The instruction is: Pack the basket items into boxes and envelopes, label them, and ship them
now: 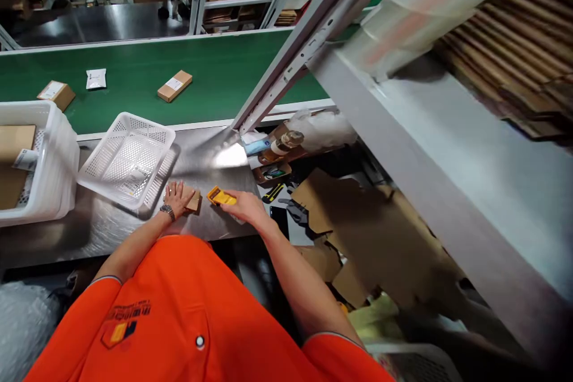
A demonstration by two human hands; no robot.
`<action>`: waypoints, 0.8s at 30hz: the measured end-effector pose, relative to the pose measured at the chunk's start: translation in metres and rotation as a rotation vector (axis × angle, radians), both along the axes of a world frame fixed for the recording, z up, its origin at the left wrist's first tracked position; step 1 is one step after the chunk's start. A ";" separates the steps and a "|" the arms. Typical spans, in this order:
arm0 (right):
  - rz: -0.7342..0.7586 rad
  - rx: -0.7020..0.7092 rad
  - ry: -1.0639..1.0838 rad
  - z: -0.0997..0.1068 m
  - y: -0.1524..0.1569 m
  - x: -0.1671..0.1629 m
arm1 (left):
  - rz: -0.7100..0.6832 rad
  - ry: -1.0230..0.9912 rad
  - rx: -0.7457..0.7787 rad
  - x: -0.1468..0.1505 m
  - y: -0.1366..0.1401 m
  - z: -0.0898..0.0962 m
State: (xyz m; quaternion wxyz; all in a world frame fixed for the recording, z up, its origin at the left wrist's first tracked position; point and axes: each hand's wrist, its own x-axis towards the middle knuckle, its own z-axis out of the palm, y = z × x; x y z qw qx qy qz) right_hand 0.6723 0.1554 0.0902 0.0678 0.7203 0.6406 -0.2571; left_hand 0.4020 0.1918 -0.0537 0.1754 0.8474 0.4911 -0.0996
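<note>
My left hand point(178, 200), with a watch at the wrist, lies spread over the left side of a small cardboard box point(193, 202) on the steel table point(215, 161). Just right of the box, my right hand point(246, 208) is closed around a yellow tool with dark markings point(220, 196), which looks like a tape dispenser. Its tip points toward the box, with a small gap between them. The palm side of my right hand is hidden. Behind my left hand stands a white perforated basket point(129, 158) with a label inside.
Stacked white baskets point(62, 173) stand at the left. Parcels, including a flat carton point(174, 85), lie on the green conveyor point(134, 65). A metal post point(286, 71) and a grey shelf point(430, 179) flank the right, above a yellow cutter point(273, 192) and cardboard sheets point(367, 233).
</note>
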 end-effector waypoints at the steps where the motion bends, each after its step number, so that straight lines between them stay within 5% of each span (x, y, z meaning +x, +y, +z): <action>1: -0.043 0.074 -0.016 -0.002 0.003 0.007 | 0.036 0.008 -0.004 0.002 0.002 0.000; 4: -0.129 0.210 -0.013 -0.021 0.012 0.016 | 0.080 0.009 -0.037 0.005 0.006 0.006; 7: -0.201 0.302 0.063 -0.062 0.018 0.001 | 0.051 -0.094 -0.029 -0.004 0.008 0.019; 10: -0.275 0.412 0.271 -0.113 0.014 -0.035 | 0.085 -0.295 0.089 -0.034 0.019 0.038; 13: -0.331 0.305 0.576 -0.159 0.001 -0.083 | 0.288 -0.391 0.224 -0.082 0.044 0.057; 17: -0.448 0.163 0.632 -0.196 -0.013 -0.128 | 0.587 -0.092 0.088 -0.149 0.080 0.069; 20: -0.473 0.156 0.550 -0.209 -0.013 -0.130 | 0.618 0.092 -0.127 -0.175 0.093 0.064; 24: -0.336 0.202 0.469 -0.213 -0.009 -0.116 | 0.657 0.204 -0.149 -0.179 0.093 0.048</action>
